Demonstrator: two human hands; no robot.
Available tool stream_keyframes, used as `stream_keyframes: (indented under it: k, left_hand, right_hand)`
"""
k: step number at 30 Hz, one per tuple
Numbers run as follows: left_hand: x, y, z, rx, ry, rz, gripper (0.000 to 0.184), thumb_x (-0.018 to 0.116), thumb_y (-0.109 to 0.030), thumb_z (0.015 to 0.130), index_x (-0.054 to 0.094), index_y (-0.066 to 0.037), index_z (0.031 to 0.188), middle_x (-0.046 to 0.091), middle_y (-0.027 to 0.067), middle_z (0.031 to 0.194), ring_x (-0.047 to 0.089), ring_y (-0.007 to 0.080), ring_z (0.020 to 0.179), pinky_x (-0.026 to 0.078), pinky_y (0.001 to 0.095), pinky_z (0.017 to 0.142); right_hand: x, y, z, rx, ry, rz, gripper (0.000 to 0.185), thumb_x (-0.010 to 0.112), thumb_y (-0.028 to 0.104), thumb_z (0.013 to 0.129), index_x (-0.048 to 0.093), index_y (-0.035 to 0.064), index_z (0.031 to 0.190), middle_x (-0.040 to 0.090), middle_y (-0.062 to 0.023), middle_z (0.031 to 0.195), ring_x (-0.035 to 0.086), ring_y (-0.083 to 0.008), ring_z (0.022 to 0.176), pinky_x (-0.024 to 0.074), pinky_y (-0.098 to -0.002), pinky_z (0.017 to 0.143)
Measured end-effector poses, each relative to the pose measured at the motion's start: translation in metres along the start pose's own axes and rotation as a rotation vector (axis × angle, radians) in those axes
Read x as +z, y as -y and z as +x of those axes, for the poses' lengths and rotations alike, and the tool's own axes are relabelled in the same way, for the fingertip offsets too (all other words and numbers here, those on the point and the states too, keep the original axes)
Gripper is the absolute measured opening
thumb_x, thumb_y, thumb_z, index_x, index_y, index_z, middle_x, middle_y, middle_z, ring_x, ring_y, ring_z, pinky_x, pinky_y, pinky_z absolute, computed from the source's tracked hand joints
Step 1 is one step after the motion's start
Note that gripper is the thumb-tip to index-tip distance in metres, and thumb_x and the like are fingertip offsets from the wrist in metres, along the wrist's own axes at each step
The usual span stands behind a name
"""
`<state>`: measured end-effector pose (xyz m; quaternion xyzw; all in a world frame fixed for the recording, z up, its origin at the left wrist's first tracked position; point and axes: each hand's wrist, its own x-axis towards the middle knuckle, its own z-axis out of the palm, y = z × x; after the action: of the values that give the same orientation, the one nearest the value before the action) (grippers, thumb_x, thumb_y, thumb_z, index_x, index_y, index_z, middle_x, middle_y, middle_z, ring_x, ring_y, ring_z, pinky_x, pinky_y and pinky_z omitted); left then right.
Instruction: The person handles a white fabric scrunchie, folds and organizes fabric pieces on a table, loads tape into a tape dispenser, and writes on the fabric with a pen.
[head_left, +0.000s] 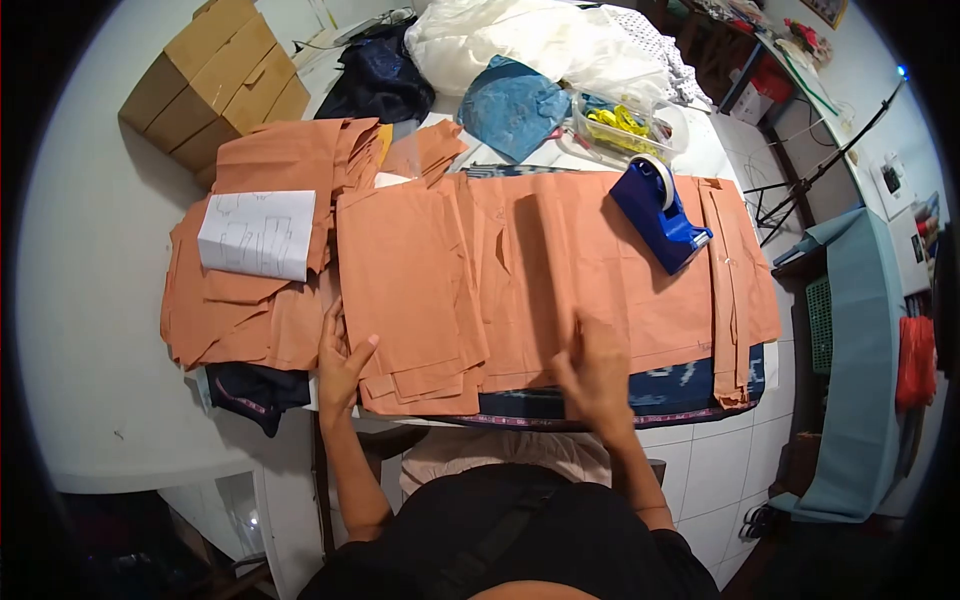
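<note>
My left hand is at the left edge of a stack of brown paper pattern pieces. Its thumb lies over the stack and points away from the fingers, which stretch along the edge. My right hand, slightly blurred, has its fingers curled at the near end of a raised brown paper sheet. That sheet stands up in a fold and casts a shadow to its left. A blue tape dispenser with a roll of tape sits on the brown paper to the right.
More brown paper is piled at left under a white sheet with drawings. Dark patterned fabric lies beneath the paper. Behind are a blue plastic bag, a clear plastic container, white cloth and cardboard boxes.
</note>
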<state>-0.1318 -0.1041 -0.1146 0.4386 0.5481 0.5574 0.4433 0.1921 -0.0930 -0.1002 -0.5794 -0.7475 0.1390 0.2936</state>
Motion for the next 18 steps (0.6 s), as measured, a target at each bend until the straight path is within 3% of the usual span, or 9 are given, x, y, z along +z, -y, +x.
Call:
stream_keyframes:
  k: [1, 4, 5, 8, 15, 18]
  left_hand:
    - [0.000, 0.000, 0.000, -0.005, -0.009, -0.014, 0.068, 0.059, 0.008, 0.080, 0.028, 0.003, 0.139, 0.050, 0.0166, 0.128, 0.050, 0.0208, 0.118, 0.038, 0.0310, 0.101]
    - [0.000, 0.003, -0.001, -0.018, -0.009, -0.048, 0.068, 0.061, 0.007, 0.079, 0.029, 0.003, 0.139, 0.049, 0.0168, 0.130, 0.049, 0.0212, 0.119, 0.037, 0.0312, 0.102]
    - [-0.001, 0.004, -0.001, -0.020, -0.010, -0.061, 0.068, 0.061, 0.007, 0.079, 0.029, 0.004, 0.139, 0.048, 0.0172, 0.131, 0.049, 0.0217, 0.120, 0.036, 0.0314, 0.103]
    - [0.002, 0.004, 0.001, -0.028, -0.009, -0.090, 0.069, 0.062, 0.007, 0.078, 0.029, 0.004, 0.139, 0.048, 0.0170, 0.132, 0.050, 0.0220, 0.119, 0.037, 0.0314, 0.103]
    - [-0.002, -0.003, -0.004, -0.143, 0.036, -0.238, 0.067, 0.062, 0.006, 0.077, 0.032, 0.005, 0.137, 0.049, 0.0164, 0.131, 0.051, 0.0217, 0.118, 0.039, 0.0311, 0.101]
    - [0.004, 0.006, -0.010, -0.204, 0.155, -0.330, 0.072, 0.062, 0.006, 0.078, 0.027, 0.002, 0.141, 0.049, 0.0159, 0.131, 0.051, 0.0206, 0.118, 0.040, 0.0317, 0.099]
  right_hand:
    - [-0.005, -0.008, 0.001, 0.001, 0.005, -0.003, 0.050, 0.067, 0.015, 0.076, 0.051, -0.0068, 0.118, 0.061, -0.0173, 0.095, 0.057, -0.0280, 0.077, 0.0462, -0.0380, 0.074]
    - [-0.015, -0.031, -0.001, 0.401, 0.090, 0.693, 0.046, 0.061, 0.008, 0.083, 0.048, -0.0075, 0.124, 0.064, -0.0124, 0.095, 0.060, -0.0165, 0.081, 0.0477, -0.0302, 0.074]
    - [-0.014, -0.035, -0.004, 0.407, 0.085, 0.680, 0.046, 0.061, 0.008, 0.083, 0.048, -0.0075, 0.124, 0.064, -0.0124, 0.095, 0.060, -0.0165, 0.081, 0.0477, -0.0302, 0.074]
    - [-0.007, -0.047, -0.009, 0.480, -0.020, 1.039, 0.041, 0.055, 0.004, 0.087, 0.047, -0.0078, 0.126, 0.063, -0.0105, 0.100, 0.058, -0.0103, 0.090, 0.0458, -0.0225, 0.077]
    - [-0.017, -0.041, -0.011, 0.522, -0.065, 1.188, 0.045, 0.058, 0.004, 0.085, 0.047, -0.0066, 0.127, 0.062, -0.0124, 0.110, 0.059, -0.0143, 0.099, 0.0448, -0.0246, 0.087]
    - [-0.022, -0.025, -0.007, 0.479, -0.081, 1.174, 0.044, 0.057, 0.005, 0.086, 0.047, -0.0066, 0.127, 0.061, -0.0128, 0.113, 0.057, -0.0148, 0.102, 0.0435, -0.0255, 0.090]
